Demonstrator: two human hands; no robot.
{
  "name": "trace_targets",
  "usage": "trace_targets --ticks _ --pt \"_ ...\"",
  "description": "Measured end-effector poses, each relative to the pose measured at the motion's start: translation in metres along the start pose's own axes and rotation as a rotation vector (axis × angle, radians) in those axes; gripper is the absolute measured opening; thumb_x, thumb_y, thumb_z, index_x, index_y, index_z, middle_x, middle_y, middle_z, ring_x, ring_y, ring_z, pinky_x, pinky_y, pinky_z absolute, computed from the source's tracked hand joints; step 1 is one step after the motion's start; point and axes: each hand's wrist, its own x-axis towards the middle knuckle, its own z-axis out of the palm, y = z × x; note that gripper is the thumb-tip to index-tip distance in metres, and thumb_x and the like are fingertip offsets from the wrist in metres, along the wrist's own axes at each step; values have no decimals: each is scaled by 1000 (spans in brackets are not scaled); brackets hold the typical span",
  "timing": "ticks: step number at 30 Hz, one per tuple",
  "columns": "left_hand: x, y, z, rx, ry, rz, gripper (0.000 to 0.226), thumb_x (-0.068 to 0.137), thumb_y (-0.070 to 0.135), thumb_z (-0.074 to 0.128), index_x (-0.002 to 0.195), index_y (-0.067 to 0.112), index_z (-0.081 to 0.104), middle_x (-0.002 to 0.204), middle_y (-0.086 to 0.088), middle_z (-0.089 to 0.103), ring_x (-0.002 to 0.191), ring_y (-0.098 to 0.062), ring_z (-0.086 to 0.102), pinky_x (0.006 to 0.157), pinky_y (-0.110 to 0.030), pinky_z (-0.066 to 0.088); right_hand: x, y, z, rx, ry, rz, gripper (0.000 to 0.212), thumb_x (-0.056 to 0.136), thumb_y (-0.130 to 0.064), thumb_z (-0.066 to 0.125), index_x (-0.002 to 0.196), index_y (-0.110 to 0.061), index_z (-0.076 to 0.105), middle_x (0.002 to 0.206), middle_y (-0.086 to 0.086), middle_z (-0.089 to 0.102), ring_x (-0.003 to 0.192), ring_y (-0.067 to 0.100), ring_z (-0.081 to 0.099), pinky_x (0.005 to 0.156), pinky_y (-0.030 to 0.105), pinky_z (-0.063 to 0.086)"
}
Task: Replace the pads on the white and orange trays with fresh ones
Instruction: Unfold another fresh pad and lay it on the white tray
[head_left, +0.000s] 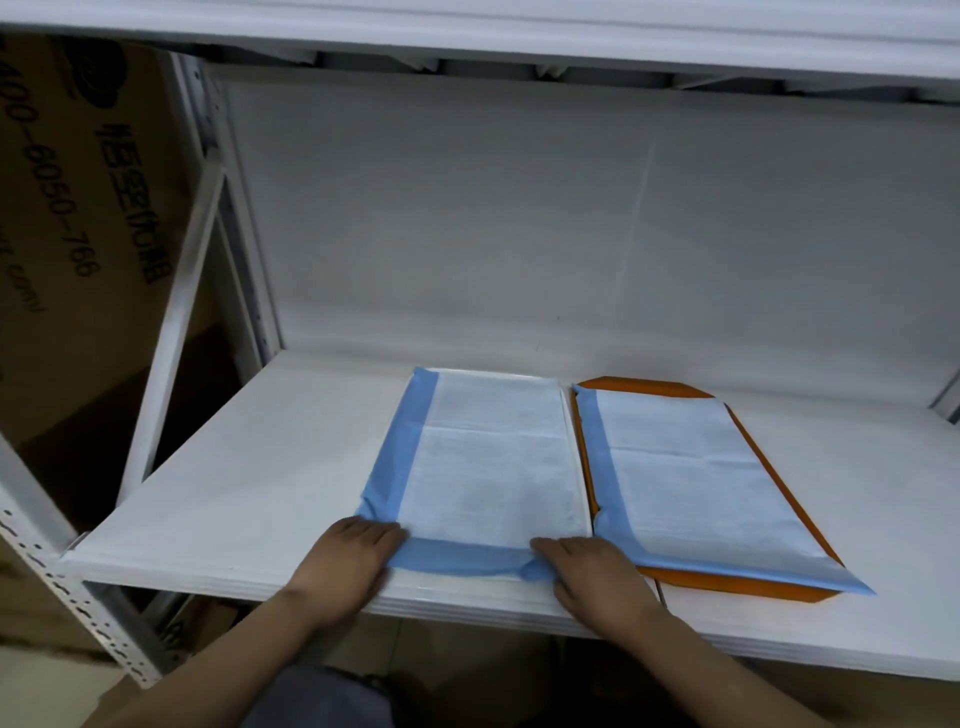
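Note:
Two trays lie side by side on a white shelf. The white tray (571, 447) on the left is covered by a blue-edged white pad (488, 467). The orange tray (769, 457) on the right carries a second blue-edged pad (691, 478) whose near right corner sticks out past the tray. My left hand (348, 566) rests flat on the near left corner of the left pad. My right hand (592, 577) presses on the crumpled near right corner of that same pad. Both hands lie with fingers extended, and I cannot tell whether they pinch the pad.
The white shelf board (249, 499) has bare surface left of the trays and right of the orange one. Another shelf (519, 31) hangs close overhead. A perforated metal upright (67, 587) stands at the near left, with a printed cardboard box (72, 208) behind it.

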Motion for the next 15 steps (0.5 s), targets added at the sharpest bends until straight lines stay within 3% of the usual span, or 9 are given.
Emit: trace_targets --ticks 3,5,9,11,13,15 --pt "-2 -9 -2 54 40 -71 37 59 27 40 81 23 69 74 4 69 65 -19 67 59 -20 52 -1 9 -11 -75 54 36 40 49 -23 80 88 -26 71 72 -10 66 61 10 61 52 22 46" --pt "-3 -13 -7 11 50 -191 35 62 29 43 78 21 72 78 1 69 66 -24 67 56 -24 52 -4 13 -18 -48 83 149 40 50 -31 86 86 -25 69 78 -8 64 66 13 61 51 24 45" --pt "-5 -15 -13 -106 17 -470 25 69 26 70 94 24 72 79 -3 57 64 -28 61 51 -28 42 -9 10 -34 115 23 525 38 77 -56 65 99 -30 48 75 -11 55 64 7 56 46 18 32" --pt "-3 -10 -21 -273 -32 -669 25 85 29 63 110 29 62 80 1 58 72 -23 61 60 -29 43 -8 6 -36 485 -81 689 36 86 -53 58 105 -29 42 68 -7 60 55 4 52 49 21 38" --pt "0 -7 -23 -502 -103 -779 19 94 32 50 113 35 54 69 6 62 66 -14 59 62 -28 45 -4 4 -36 913 -64 786 35 90 -39 59 118 -22 44 69 2 70 50 11 55 56 27 48" --pt "3 -5 -22 -731 -79 -799 21 97 23 44 113 29 56 63 4 67 59 -12 62 62 -23 48 1 4 -40 1053 -58 812 39 93 -34 57 126 -22 41 78 1 74 52 16 61 53 22 48"
